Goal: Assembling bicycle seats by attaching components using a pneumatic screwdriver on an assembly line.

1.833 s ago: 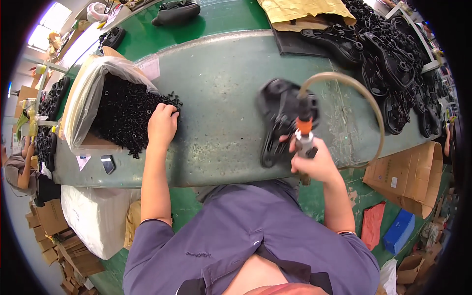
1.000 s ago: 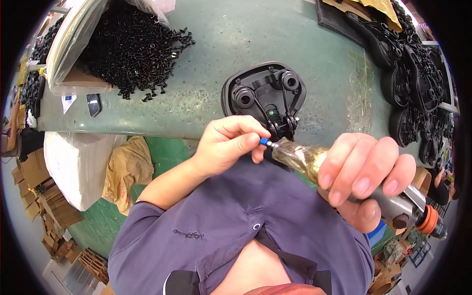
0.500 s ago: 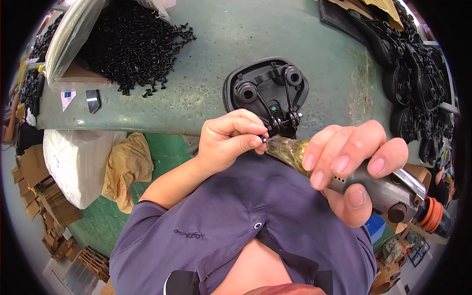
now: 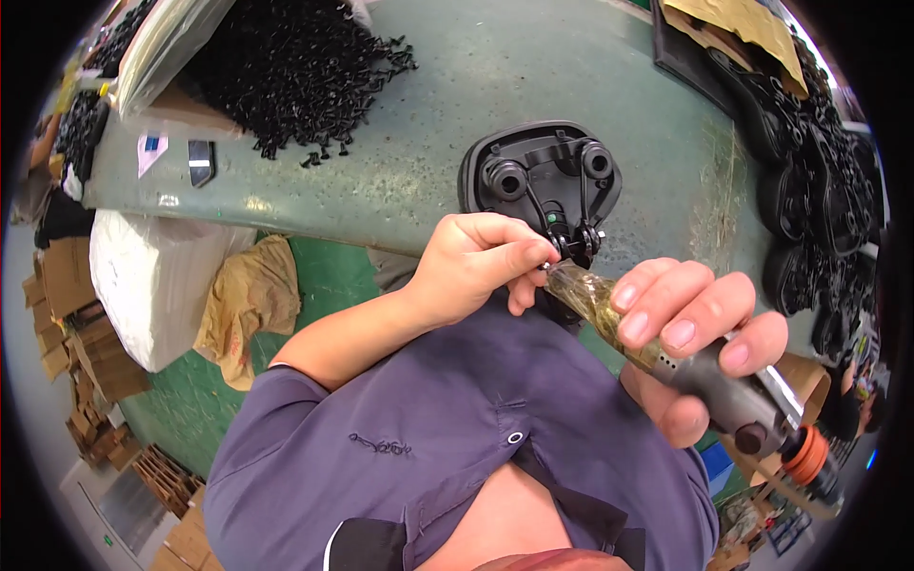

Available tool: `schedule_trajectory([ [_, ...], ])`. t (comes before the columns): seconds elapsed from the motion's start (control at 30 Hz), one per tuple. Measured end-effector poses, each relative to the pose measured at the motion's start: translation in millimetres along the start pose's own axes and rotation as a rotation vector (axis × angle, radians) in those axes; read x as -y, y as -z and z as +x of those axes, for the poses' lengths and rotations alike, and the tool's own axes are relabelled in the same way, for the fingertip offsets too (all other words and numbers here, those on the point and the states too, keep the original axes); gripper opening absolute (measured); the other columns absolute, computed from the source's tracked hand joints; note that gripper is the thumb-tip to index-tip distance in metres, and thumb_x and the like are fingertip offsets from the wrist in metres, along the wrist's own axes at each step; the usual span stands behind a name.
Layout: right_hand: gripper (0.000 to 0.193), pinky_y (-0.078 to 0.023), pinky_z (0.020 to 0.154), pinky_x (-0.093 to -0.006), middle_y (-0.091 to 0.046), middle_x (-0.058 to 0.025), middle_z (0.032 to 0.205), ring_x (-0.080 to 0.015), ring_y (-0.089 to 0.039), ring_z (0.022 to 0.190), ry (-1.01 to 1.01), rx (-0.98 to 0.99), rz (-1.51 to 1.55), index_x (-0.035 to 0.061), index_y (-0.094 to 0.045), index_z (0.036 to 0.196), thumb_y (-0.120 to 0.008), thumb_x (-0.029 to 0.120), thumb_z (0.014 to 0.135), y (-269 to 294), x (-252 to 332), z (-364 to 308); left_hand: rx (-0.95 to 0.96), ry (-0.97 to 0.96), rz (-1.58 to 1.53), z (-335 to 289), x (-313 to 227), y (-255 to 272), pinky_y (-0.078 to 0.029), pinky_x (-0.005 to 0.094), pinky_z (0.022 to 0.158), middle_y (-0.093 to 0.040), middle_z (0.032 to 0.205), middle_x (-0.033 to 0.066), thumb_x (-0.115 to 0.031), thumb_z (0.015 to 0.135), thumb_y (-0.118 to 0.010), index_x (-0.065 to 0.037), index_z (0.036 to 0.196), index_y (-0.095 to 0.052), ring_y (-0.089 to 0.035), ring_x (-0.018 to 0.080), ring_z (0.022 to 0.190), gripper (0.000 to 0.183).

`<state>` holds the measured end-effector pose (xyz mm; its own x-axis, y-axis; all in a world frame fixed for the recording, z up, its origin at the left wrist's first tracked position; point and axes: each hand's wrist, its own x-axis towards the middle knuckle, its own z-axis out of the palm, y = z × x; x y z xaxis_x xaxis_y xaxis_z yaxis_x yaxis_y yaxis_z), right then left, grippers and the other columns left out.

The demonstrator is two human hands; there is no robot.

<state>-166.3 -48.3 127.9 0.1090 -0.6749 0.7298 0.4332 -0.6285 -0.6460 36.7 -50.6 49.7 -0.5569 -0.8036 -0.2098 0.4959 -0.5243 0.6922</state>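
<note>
My right hand [image 4: 700, 319] is wrapped round a grey power screwdriver [image 4: 728, 400] with an orange ring at its rear and clear, yellowish wrapping on its front. The front end points left, toward my left hand [image 4: 481, 262], whose thumb and fingers pinch a small metal piece [image 4: 544, 267] at the driver's tip. Fingers hide most of that piece, so its exact kind does not show. Just beyond my hands, a black bicycle saddle [image 4: 543, 176] lies underside up on the green table [image 4: 400, 181], its two round springs or dampers and rails showing; its near end is partly hidden.
A heap of black screws [image 4: 295, 81] spills from a plastic-lined box at the far left. Several black saddles [image 4: 809, 181] are piled along the right. A white wrapped bundle [image 4: 157, 285] and a brown sack [image 4: 249, 305] stand below the table's left edge.
The view has shifted, so the table and saddle appear farther right. The small piece still sits between my left fingers at the driver's tip, and my right hand keeps its grip.
</note>
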Motion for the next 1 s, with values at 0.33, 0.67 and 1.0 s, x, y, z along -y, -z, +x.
schedule_trajectory([
  [0.33, 0.032, -0.052, 0.070, -0.0369, -0.055, -0.0112, 0.110, -0.0170, -0.064, 0.075, -0.019, -0.013, -0.079, 0.0091, -0.050, 0.127, -0.064, 0.022, 0.101, 15, 16, 10, -0.389, -1.035, 1.409, 11, -13, 50, -0.049, 0.0432, 0.094, -0.066, 0.118, 0.0137, -0.022, 0.078, -0.088, 0.000, 0.131, -0.063, -0.061, 0.0343, 0.107, 0.063],
  [0.67, 0.036, -0.055, 0.078, -0.0440, -0.058, -0.0163, 0.115, -0.0209, -0.064, 0.077, -0.106, 0.138, -0.118, 0.0114, -0.050, 0.135, -0.057, 0.016, 0.100, 11, -15, 23, -0.531, -0.929, 1.579, 43, 14, 41, -0.052, 0.0436, 0.086, -0.067, 0.104, 0.0121, -0.014, 0.070, -0.086, -0.004, 0.125, -0.066, -0.062, 0.0341, 0.098, 0.060],
  [1.0, 0.041, -0.056, 0.090, -0.0504, -0.059, -0.0196, 0.118, -0.0269, -0.066, 0.091, -0.261, 0.227, -0.089, 0.0118, -0.045, 0.133, -0.061, -0.003, 0.098, -10, -28, 25, -0.556, -0.977, 1.363, 42, 20, 56, -0.052, 0.0431, 0.083, -0.069, 0.097, 0.0083, -0.019, 0.067, -0.090, -0.007, 0.111, -0.070, -0.066, 0.0310, 0.094, 0.050],
])
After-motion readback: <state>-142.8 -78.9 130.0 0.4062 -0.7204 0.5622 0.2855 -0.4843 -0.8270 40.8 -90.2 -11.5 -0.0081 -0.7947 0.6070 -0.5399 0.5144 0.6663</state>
